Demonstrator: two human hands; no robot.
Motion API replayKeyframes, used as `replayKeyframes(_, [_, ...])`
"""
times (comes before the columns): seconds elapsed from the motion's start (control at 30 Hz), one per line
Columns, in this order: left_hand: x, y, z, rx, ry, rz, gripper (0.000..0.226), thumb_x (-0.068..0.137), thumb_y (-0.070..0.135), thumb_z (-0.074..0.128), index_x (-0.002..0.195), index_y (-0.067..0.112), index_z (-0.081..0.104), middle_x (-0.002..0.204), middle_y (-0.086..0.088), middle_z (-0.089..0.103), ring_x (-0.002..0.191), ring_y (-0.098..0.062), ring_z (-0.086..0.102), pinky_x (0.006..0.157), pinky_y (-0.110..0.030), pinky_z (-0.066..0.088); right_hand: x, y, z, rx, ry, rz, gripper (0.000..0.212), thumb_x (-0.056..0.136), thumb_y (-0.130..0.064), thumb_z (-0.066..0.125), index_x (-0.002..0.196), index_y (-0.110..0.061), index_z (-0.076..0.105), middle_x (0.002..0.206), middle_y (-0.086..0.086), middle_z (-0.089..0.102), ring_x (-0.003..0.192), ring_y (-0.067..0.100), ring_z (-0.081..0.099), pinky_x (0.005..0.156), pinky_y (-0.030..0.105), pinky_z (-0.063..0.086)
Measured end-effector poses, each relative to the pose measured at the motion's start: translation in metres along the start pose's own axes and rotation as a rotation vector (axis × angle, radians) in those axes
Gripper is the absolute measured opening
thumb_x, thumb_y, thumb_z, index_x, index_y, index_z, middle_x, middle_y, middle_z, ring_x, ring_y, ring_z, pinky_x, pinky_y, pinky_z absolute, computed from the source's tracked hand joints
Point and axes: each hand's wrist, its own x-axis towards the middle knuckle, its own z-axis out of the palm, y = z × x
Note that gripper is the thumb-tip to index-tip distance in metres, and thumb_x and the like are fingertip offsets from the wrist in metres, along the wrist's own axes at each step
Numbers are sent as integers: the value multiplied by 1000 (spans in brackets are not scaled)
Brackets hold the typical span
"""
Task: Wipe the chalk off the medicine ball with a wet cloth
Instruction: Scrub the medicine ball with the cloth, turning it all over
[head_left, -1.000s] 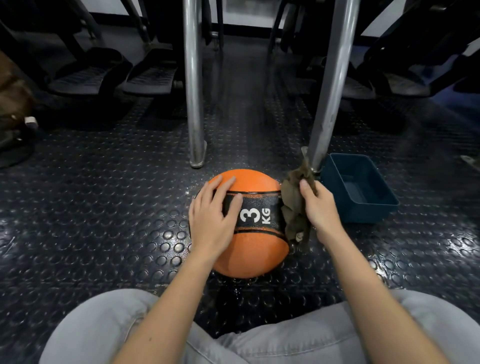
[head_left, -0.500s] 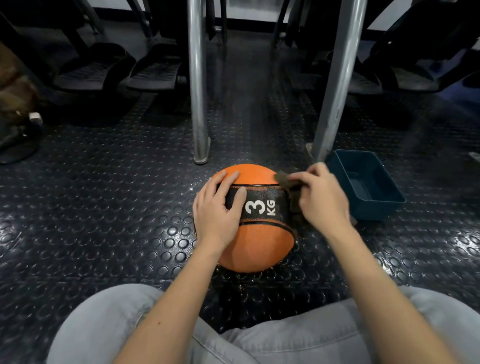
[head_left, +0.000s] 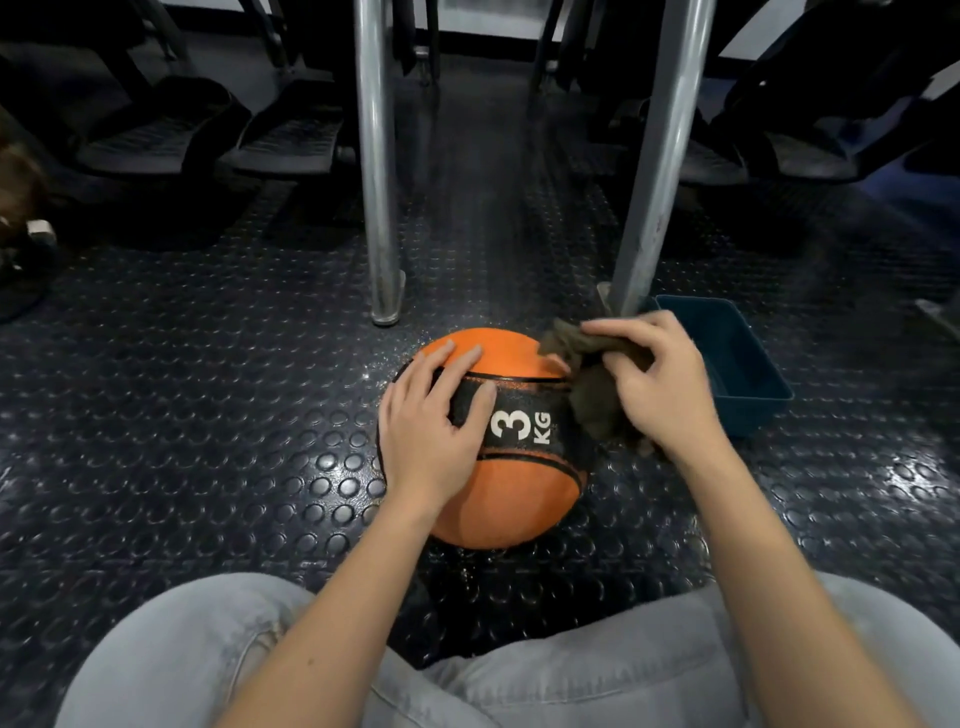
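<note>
Now flat left hand (head_left: 431, 415) presses medicine ball (head_left: 511, 501), band (head_left: 563, 431) crosswise; right hand (head_left: 662, 389) grips cloth (head_left: 592, 408).

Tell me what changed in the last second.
The right hand lifted the cloth from hanging beside the ball up onto its upper right, where it now holds the cloth bunched against the ball. The left hand stayed flat on the ball's left side; ball and blue tub stayed put.

The scene is dim; white glare lies on the dark studded rubber floor (head_left: 332, 467), and the edges bend and blur.
</note>
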Motion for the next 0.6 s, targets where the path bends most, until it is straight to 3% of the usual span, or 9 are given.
replayKeyframes(0.07, [0,-3,-1,-15,-4,1,54,85,61,33,129,39,54,140,14,47,133,-12,37,112,-44,25,-6,-16,1,214,-193,-152,42,82,7,59,99,-30,68,97,4,55,91,4,54,86,9,37])
replayKeyframes(0.13, [3,-4,-3,-33,-16,-4,55,83,60,33,129,38,55,141,13,46,132,-12,37,111,-45,26,-8,-19,9,241,-384,-167,45,81,8,60,97,-33,68,99,4,57,94,7,56,90,18,42])
replayKeyframes(0.23, [6,-3,-3,-28,-30,-25,58,83,64,30,130,40,53,142,16,44,133,-9,34,113,-44,23,0,9,14,-143,-233,-8,43,86,0,53,101,-37,69,98,-3,50,96,15,53,84,32,44])
replayKeyframes(0.3, [4,-3,-3,-37,-21,-22,57,83,64,31,130,40,53,141,17,44,133,-8,33,113,-44,23,-1,18,6,-321,-94,120,41,89,-5,50,104,-38,67,97,-6,44,97,17,52,79,31,42])
replayKeyframes(0.37, [2,-4,-4,-62,5,-21,55,84,63,33,129,40,54,140,17,45,132,-7,35,113,-43,24,0,9,1,-111,-10,59,40,87,-3,54,101,-39,66,96,-4,48,92,8,50,83,19,41])
replayKeyframes(0.43, [1,-5,-4,-61,9,-13,54,84,62,35,128,39,55,139,16,47,131,-8,36,112,-43,26,-4,-6,3,111,-91,-101,42,83,3,58,99,-35,67,95,1,53,88,3,51,84,8,37])
replayKeyframes(0.53, [2,-5,-5,-67,-7,1,53,85,61,35,128,38,55,140,16,46,132,-8,36,112,-44,26,-6,-6,17,183,-255,-109,49,81,9,58,90,-39,67,95,4,55,92,10,55,87,18,42])
replayKeyframes(0.6, [2,-5,-5,-75,-15,-12,54,84,63,34,129,40,54,141,18,43,133,-7,33,114,-43,22,-1,10,18,-51,-177,-1,46,84,4,52,90,-39,68,95,-2,50,92,13,52,82,27,43])
